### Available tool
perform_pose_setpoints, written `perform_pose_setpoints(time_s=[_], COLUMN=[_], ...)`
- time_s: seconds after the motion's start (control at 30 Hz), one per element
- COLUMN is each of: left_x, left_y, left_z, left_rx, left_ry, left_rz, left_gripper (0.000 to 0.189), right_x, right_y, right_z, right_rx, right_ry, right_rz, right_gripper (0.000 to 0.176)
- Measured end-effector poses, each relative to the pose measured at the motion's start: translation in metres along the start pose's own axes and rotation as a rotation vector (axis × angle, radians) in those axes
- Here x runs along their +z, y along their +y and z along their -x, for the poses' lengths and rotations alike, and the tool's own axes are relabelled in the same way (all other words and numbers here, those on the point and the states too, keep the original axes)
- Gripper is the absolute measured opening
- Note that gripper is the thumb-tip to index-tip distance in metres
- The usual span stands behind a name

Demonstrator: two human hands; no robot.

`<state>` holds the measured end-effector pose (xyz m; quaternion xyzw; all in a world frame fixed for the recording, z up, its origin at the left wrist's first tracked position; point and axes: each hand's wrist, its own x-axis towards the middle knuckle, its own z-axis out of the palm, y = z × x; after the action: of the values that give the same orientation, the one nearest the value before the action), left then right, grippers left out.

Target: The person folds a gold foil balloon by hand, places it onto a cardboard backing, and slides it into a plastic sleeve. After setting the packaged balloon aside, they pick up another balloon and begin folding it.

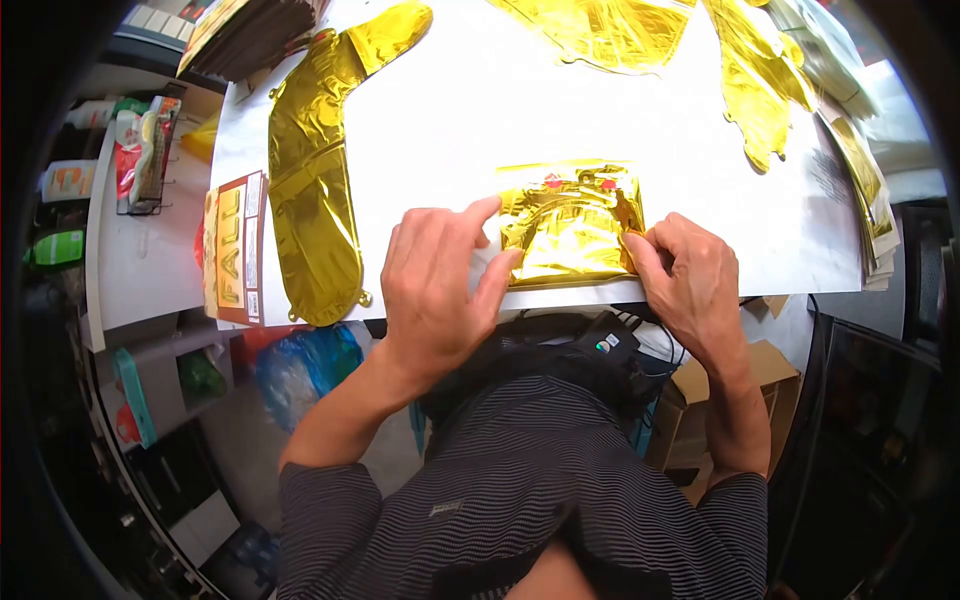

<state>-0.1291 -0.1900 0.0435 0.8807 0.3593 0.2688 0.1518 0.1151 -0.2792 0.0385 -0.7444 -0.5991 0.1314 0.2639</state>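
A shiny gold foil balloon, folded into a rough square [572, 240], lies near the front edge of the white tabletop [430, 130]. Two small red marks show along its far side. My left hand [437, 285] is at the square's left edge, thumb and forefinger apart, the thumb tip at the foil. At the right edge my right hand [695, 275] has its thumb on the foil with the fingers curled in, pinching that side. Left of my left hand, a long bent gold foil balloon [310, 180] lies flat and uninflated.
More gold foil lies at the far side [630, 35] and far right [755, 95]. A printed card reading "FALL" [235, 250] sits at the left edge, a stack of printed packs [245, 40] behind it. Below the table are a cardboard box [690, 425] and a blue plastic bag [300, 375].
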Motion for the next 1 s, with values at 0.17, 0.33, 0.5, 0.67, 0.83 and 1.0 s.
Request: perform_pose_setpoints(time_s=[0.17,0.33,0.5,0.67,0.83,1.0], left_x=[0.016,0.028,0.034,0.039,0.038,0.038], left_y=[0.017,0.014,0.008,0.006,0.006,0.006], left_z=[-0.007,-0.01,-0.011,-0.01,-0.01,-0.011], left_rx=[0.386,0.405,0.39,0.386,0.386,0.405], left_ry=[-0.278,-0.453,-0.456,-0.469,-0.479,-0.483], left_rz=[-0.082,-0.144,-0.111,-0.123,-0.111,-0.151], left_gripper=[0.084,0.099,0.101,0.099,0.101,0.097], right_x=[-0.002,-0.001,-0.004,-0.002,0.0,-0.002], right_y=[-0.003,-0.002,-0.006,-0.003,-0.003,0.009], right_z=[-0.001,-0.001,-0.004,-0.003,-0.001,0.002], right_rx=[0.023,0.035,0.087,0.037,0.135,0.248], right_ry=[-0.022,-0.01,-0.071,-0.047,-0.042,0.052], right_rz=[-0.004,-0.017,0.036,0.028,-0.073,-0.331], right_gripper=[0.025,0.025,0.028,0.026,0.023,0.018])
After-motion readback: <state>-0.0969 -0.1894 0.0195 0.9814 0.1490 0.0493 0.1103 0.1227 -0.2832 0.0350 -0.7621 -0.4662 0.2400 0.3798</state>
